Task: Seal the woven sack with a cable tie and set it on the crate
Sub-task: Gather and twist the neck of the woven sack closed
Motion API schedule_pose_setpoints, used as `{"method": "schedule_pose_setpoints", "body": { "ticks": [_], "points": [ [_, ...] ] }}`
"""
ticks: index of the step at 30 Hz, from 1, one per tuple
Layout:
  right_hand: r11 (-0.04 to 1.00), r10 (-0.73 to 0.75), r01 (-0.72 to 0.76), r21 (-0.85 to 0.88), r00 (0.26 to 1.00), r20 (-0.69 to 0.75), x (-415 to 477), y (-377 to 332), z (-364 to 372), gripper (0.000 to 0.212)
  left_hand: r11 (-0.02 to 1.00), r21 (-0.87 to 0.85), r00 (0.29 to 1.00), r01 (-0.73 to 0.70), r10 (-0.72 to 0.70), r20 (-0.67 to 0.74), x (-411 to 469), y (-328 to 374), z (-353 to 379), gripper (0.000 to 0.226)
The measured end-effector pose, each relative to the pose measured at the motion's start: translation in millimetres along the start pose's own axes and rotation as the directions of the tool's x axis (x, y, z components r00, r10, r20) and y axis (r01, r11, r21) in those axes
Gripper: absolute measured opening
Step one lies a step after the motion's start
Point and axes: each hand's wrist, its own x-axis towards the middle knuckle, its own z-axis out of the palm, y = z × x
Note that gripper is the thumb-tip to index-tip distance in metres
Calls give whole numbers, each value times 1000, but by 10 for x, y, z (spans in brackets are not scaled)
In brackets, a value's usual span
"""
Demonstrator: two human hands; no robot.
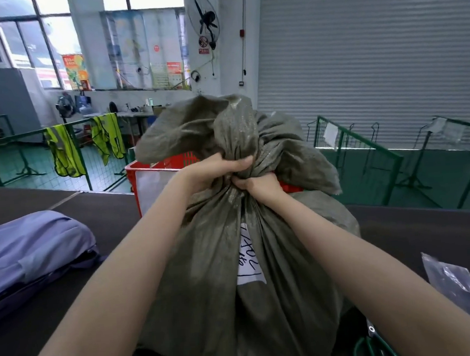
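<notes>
Woven sack (213, 276) upright; left hand (213, 169), right hand (256, 186) both clenched round gathered neck.

We saw the sack (234, 261) filling the table's (107, 242) middle, red crate (150, 181) right behind it. Folded clothes (30, 247) blocked the left, plastic bags (458, 287) the right; bare strips btwn stayed passable.

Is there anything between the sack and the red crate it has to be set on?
Nothing visible does. The woven sack, gripped at its neck by both hands, stands directly in front of the red crate, hiding much of it.
</notes>
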Motion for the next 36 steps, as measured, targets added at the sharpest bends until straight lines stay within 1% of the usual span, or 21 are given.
{"method": "schedule_pose_setpoints", "body": {
  "ticks": [2,3,4,7,8,10,12,13,15,17,18,20,21,23,25,26,27,31,33,34,36],
  "points": [
    [996,69,-75,43,990,124,-6,-79,-6,54,980,191,995,49,-63,71,-127,-61,-11,69],
    [995,76,-88,50,978,195,-22,-138,-17,54,967,251,996,54,-71,60,-150,-112,11,70],
    [997,70,-79,25,967,243,-41,-199,-36,54,964,259,997,51,-63,41,-172,-152,50,68],
    [975,117,-38,-218,926,358,-113,-415,-133,62,973,224,999,50,-54,8,-173,-301,146,63],
    [965,135,-24,-260,898,418,-140,-482,-172,62,980,190,998,62,-62,-5,-178,-325,186,61],
    [974,163,-54,-219,838,520,-182,-584,-189,58,997,53,997,64,-61,-51,-144,-366,251,46],
    [971,153,-36,-235,850,504,-210,-636,-164,59,995,-93,987,33,-47,-156,-81,-362,344,38],
    [954,153,-3,-299,864,480,-207,-639,-157,62,995,-93,970,27,-49,-240,-17,-377,369,39],
    [883,198,57,-466,855,479,-198,-624,-185,67,994,93,928,55,-16,-373,45,-393,412,36],
    [834,240,97,-544,823,515,-205,-571,-304,61,967,226,899,116,-6,-438,49,-421,469,36],
    [844,219,122,-522,810,544,-183,-511,-394,59,964,220,875,151,-27,-483,32,-429,492,39],
    [875,172,131,-466,815,553,-218,-419,-597,61,970,104,805,219,-119,-582,-3,-430,506,47],
    [874,178,120,-471,823,539,-243,-365,-697,62,970,44,778,240,-164,-607,-15,-417,508,49],
    [829,242,85,-553,836,492,-267,-191,-862,70,966,-11,762,256,-209,-613,-25,-364,513,50],
    [747,355,26,-664,829,432,-315,-19,-968,81,965,-12,761,260,-213,-613,-54,-303,516,51],
    [729,392,-8,-684,825,408,-331,41,-983,86,966,1,763,258,-203,-614,-71,-279,500,51],
    [738,391,-24,-675,830,398,-357,80,-999,88,966,22,769,256,-190,-610,-65,-255,488,51],
    [866,267,-26,-499,867,420,-382,139,-941,90,954,124,788,274,-149,-598,-125,-149,395,46],
    [901,285,-90,-424,860,424,-393,205,-879,98,941,190,801,280,-119,-587,-151,-90,343,36],
    [911,319,-153,-382,850,420,-397,257,-839,100,929,231,811,288,-108,-575,-162,-60,313,32],
    [918,364,-239,-316,825,433,-427,319,-760,94,886,343,839,311,-86,-536,-176,30,254,27]
  ]
}}
